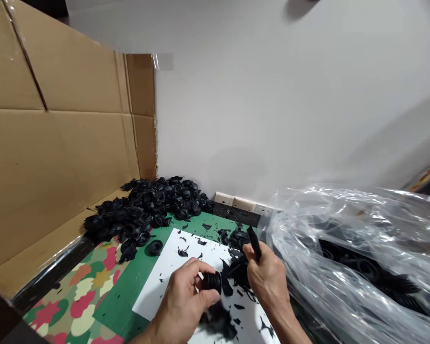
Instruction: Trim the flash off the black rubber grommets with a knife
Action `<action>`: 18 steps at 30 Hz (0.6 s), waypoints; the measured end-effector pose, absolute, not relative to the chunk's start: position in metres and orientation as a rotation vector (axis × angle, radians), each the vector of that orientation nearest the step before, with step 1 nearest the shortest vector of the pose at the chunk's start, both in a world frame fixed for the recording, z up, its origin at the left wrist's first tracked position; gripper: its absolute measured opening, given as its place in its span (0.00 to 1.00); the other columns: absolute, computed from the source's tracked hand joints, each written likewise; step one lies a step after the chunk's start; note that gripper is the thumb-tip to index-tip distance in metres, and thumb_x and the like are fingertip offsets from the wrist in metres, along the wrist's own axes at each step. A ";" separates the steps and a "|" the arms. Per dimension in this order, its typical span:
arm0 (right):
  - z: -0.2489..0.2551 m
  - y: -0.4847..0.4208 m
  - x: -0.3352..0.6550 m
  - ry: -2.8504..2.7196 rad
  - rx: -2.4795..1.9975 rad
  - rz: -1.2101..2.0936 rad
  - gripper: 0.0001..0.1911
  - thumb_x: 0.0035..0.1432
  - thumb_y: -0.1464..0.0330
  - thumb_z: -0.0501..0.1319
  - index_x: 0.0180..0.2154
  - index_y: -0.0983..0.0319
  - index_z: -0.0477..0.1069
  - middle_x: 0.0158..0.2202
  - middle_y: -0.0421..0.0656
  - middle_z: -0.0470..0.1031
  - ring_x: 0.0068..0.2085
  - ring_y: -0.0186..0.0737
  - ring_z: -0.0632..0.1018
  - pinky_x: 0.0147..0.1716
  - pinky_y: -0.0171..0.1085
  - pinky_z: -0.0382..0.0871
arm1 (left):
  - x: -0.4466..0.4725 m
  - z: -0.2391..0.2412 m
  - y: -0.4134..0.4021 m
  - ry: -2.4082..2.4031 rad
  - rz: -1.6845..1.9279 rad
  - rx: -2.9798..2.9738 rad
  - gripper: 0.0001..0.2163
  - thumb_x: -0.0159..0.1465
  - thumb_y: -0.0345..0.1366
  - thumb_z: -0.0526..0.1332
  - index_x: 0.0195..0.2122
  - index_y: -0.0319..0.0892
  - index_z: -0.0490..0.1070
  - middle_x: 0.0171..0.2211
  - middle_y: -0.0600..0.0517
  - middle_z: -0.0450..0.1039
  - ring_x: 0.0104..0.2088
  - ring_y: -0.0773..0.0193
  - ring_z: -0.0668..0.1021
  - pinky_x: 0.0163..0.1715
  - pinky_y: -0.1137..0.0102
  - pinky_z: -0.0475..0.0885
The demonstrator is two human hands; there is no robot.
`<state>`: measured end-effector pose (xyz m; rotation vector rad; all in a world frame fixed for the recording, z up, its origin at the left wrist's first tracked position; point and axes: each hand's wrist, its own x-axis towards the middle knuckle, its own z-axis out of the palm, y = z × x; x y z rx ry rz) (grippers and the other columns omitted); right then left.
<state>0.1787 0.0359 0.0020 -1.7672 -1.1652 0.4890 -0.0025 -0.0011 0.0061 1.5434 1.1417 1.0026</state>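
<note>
My left hand (184,296) pinches a round, ribbed black rubber part (211,283) between thumb and fingers above a white sheet (154,282). To its right, my right hand (268,272) is closed around a slim black-handled tool (253,242); its working end is hard to make out against the dark scraps. Torn black rubber scraps (239,267) lie between and below the hands, some blurred under the left one. A single black rubber ring (155,247) rests on the green mat (129,291) beyond the left hand.
A heap of black rubber parts (157,200) sits at the back left, against a cardboard wall (86,110). On the right, a large clear plastic bag (308,267) holds more black parts. A white wall (272,105) with a socket strip (243,204) stands behind.
</note>
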 end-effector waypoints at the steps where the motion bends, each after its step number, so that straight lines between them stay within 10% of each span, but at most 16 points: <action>1: 0.003 0.035 0.178 -1.187 -1.747 0.525 0.13 0.45 0.55 0.50 0.21 0.57 0.63 0.19 0.44 0.68 0.24 0.45 0.67 0.26 0.40 0.57 | -0.003 0.007 0.002 1.134 1.015 1.470 0.10 0.50 0.26 0.62 0.34 0.42 0.74 0.30 0.53 0.68 0.28 0.64 0.70 0.28 0.72 0.66; 7: -0.001 0.022 0.166 -1.289 -1.584 0.730 0.18 0.44 0.51 0.54 0.18 0.59 0.63 0.17 0.39 0.63 0.22 0.39 0.63 0.23 0.36 0.55 | -0.002 0.010 0.013 1.143 1.071 1.273 0.13 0.45 0.25 0.65 0.33 0.40 0.74 0.26 0.56 0.68 0.26 0.67 0.70 0.26 0.74 0.65; 13: -0.014 0.019 0.171 -1.235 -1.517 0.804 0.22 0.46 0.48 0.56 0.21 0.61 0.64 0.18 0.39 0.63 0.23 0.38 0.64 0.23 0.36 0.57 | -0.009 0.010 0.020 1.089 1.039 1.047 0.21 0.51 0.44 0.69 0.44 0.39 0.73 0.21 0.59 0.66 0.15 0.76 0.66 0.15 0.79 0.55; 18: -0.024 0.018 0.171 -1.165 -1.510 0.846 0.22 0.48 0.48 0.57 0.24 0.62 0.67 0.19 0.39 0.66 0.24 0.39 0.67 0.24 0.36 0.59 | -0.010 0.011 0.028 1.079 0.946 0.855 0.21 0.44 0.50 0.71 0.25 0.38 0.68 0.15 0.56 0.70 0.10 0.76 0.67 0.12 0.79 0.49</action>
